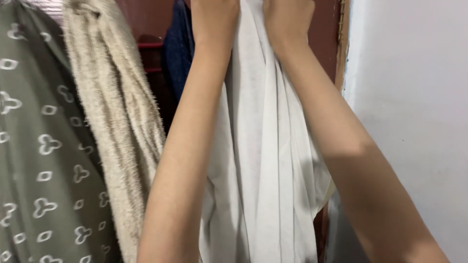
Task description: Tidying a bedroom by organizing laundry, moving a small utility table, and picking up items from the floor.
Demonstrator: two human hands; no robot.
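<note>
At twelve o'clock in the head view, both hands are raised to the top edge of the picture, pressed against a white cloth (263, 160) that hangs straight down between the forearms. The left hand (214, 17) sits on the cloth's left upper edge; only its back and wrist show, the fingers cut off by the frame, so whether it is closed on the fabric cannot be told. The right hand (288, 19) lies just beside it, at about one o'clock, touching the cloth's upper right part; its fingers are likewise out of sight and its grasp cannot be told either. From the hands, the two bare forearms run down to seven and five o'clock, framing the cloth, which falls in long soft folds to the bottom edge at six o'clock.

Behind the left forearm, at eleven o'clock, a dark blue garment (178, 53) hangs against a reddish-brown door (141, 19). Further out, at ten to eight o'clock, a cream fuzzy towel (122, 126) hangs in a thick fold, touching the left forearm's outer side. At nine o'clock, an olive-green fabric with white loop patterns (44, 156) fills the left edge. At three o'clock stands a pale wall (419, 122).
</note>
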